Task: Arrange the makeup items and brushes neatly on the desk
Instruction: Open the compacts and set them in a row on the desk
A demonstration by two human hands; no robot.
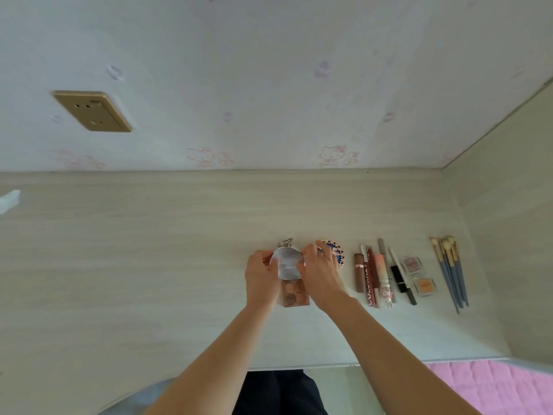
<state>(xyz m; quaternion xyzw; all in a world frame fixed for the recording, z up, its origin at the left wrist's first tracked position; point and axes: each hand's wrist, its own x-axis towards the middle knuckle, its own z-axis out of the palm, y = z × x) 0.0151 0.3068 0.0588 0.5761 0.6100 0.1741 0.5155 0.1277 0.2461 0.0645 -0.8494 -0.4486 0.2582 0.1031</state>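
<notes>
A round silver compact (288, 262) with a metal ring at its far end lies on the pale wooden desk (149, 250). My left hand (261, 277) grips its left edge and my right hand (321, 274) grips its right edge. Just in front of it sits a brown eyeshadow palette (294, 293), partly hidden by my hands. A round blue patterned compact (336, 251) peeks out behind my right hand. To the right lie several lip tubes and pencils (375, 274) in a row, two small square pans (419, 277), and a bunch of blue-handled brushes (450, 271).
The wall (269, 85) rises behind the desk with a gold socket (92, 110) at the left. A side panel (508, 235) closes the desk on the right. A white object (9, 199) shows at the left edge. Pink fabric (493, 384) lies below the desk's front edge.
</notes>
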